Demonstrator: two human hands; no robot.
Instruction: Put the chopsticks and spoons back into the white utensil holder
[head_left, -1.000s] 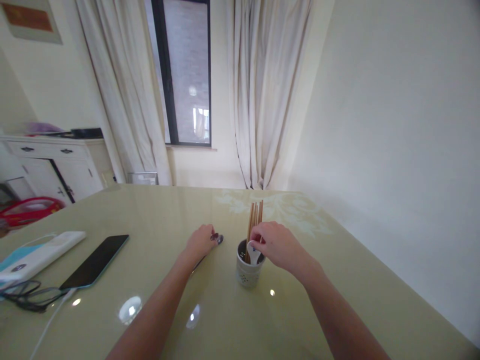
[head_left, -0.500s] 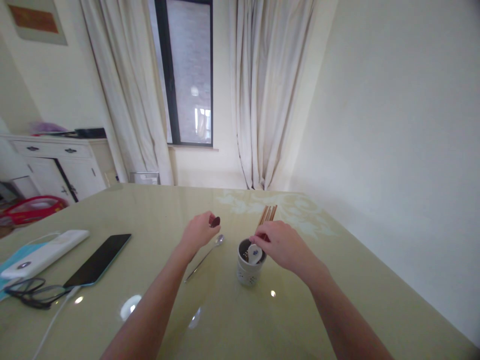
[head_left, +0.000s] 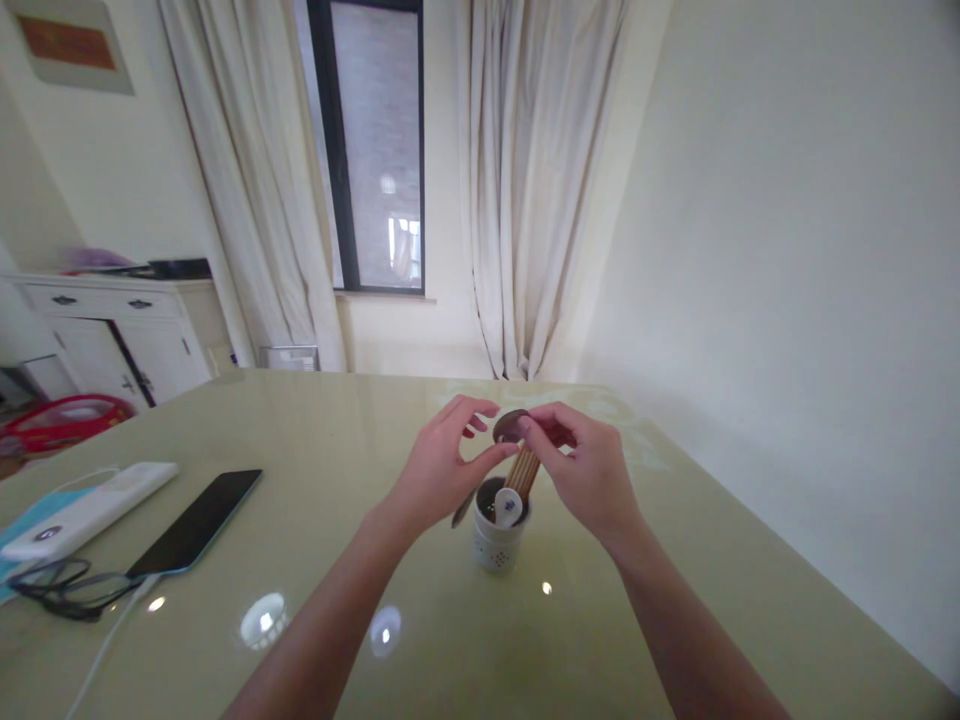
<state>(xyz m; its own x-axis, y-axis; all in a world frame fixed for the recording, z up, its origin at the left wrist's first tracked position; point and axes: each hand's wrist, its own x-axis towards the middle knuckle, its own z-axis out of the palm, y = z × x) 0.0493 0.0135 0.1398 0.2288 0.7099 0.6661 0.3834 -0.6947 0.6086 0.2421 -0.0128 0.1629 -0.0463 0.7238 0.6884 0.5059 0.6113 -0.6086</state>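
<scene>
Toward ten o'clock on the table [head_left: 615, 640] lie dark-framed glasses [head_left: 64, 603], a phone [head_left: 195, 525] and a white device [head_left: 90, 510]. At twelve stands a cup [head_left: 495, 555] with a white spoon [head_left: 508, 508] and chopsticks [head_left: 523, 470], their tops hidden behind a dark spoon [head_left: 510, 427]. The right hand [head_left: 585, 465] pinches that above the cup; the left hand [head_left: 435, 465], fingers spread, curves beside it, contact unclear. Farther off are a cabinet [head_left: 161, 345] at eleven and a window [head_left: 381, 150] just before twelve.

Soft light, table [head_left: 600, 640] glare; slight blur
</scene>
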